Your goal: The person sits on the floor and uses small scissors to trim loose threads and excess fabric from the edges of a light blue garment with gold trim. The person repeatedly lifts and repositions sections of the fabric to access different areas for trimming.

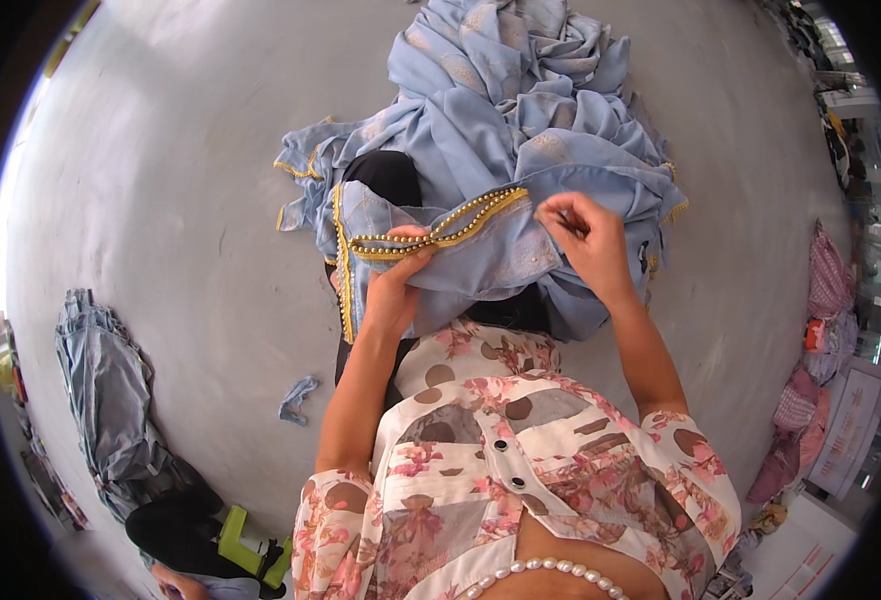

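Observation:
A long light-blue cloth [471, 140] with pale printed motifs lies bunched over my lap and onto the floor ahead. Its edge carries a yellow trim with gold beads [476, 212], folded into a narrow loop. My left hand [399, 275] is closed on the cloth at this trim, thumb on top. To the right of the loop's end, my right hand [589, 240] is raised above the cloth with thumb and fingers pinched together. Whatever is between those fingertips is too small and blurred to make out. Another length of beaded trim [343, 265] hangs left of my left hand.
Grey floor [211, 200] surrounds me. A small blue scrap [299, 398] lies at left, near a bundle of grey-blue cloth [111, 400]. A green object [246, 545] sits at lower left beside part of a person. Pink checked cloth [796, 410] and a white box [796, 550] stand at right.

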The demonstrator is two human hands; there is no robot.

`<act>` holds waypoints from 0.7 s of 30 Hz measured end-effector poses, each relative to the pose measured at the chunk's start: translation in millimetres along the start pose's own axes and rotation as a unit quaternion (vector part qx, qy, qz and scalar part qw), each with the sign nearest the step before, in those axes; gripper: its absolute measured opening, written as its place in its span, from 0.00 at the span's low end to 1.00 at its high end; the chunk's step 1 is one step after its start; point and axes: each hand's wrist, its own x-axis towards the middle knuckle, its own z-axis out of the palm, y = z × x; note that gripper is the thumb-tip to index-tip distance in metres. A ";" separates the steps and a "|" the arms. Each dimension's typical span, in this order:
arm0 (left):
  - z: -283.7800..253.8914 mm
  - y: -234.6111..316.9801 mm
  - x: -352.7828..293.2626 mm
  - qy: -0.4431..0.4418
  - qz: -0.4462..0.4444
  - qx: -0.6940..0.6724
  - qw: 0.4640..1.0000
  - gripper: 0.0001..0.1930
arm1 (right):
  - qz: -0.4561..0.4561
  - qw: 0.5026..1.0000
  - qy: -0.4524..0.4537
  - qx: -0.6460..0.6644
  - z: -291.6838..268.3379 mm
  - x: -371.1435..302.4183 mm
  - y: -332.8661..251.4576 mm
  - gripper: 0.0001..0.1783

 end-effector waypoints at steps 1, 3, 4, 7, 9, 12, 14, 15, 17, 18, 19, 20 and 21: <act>1.3 0.1 -0.5 -0.015 0.005 -0.005 1.000 0.11 | 0.004 1.000 0.016 0.009 2.1 9.9 7.2 0.09; 3.0 1.2 -3.0 -0.041 0.020 -0.018 0.999 0.10 | 0.031 0.999 -0.004 0.025 3.1 24.0 15.6 0.12; 3.5 1.3 -3.9 -0.037 0.022 -0.021 0.999 0.09 | 0.057 0.997 -0.038 0.032 3.1 28.2 18.3 0.13; -2.9 0.5 -0.8 -0.038 0.023 0.002 0.999 0.15 | 0.103 0.980 -0.087 0.148 8.7 31.2 17.2 0.11; 4.6 14.1 -3.6 -0.015 0.075 0.089 0.993 0.21 | 0.093 0.966 -0.065 0.233 13.2 26.5 16.0 0.09; 13.0 32.8 -2.0 0.082 0.319 0.317 0.889 0.32 | 0.071 0.961 -0.055 0.263 12.2 22.4 6.3 0.10; 27.1 46.7 -6.2 0.132 0.472 0.456 0.743 0.29 | 0.045 0.966 -0.057 0.249 15.1 20.6 -4.5 0.10; 36.0 50.0 -6.2 0.075 0.472 0.496 0.725 0.27 | 0.033 0.968 -0.058 0.243 17.2 20.3 -8.9 0.10; 50.4 51.4 -4.2 -0.035 0.465 0.570 0.677 0.24 | 0.045 0.957 -0.073 0.278 23.0 20.4 -15.9 0.10; 56.4 48.5 -3.0 -0.051 0.448 0.567 0.689 0.22 | 0.051 0.951 -0.081 0.295 26.2 20.9 -19.0 0.10; 63.6 44.2 -0.9 -0.070 0.432 0.564 0.701 0.20 | 0.047 0.948 -0.082 0.304 28.5 20.9 -21.9 0.10; 67.8 41.9 0.8 -0.089 0.415 0.560 0.712 0.18 | 0.044 0.945 -0.084 0.312 30.7 21.1 -24.6 0.10; 69.3 41.3 2.2 -0.088 0.407 0.534 0.736 0.18 | 0.041 0.942 -0.085 0.321 32.0 21.5 -26.1 0.10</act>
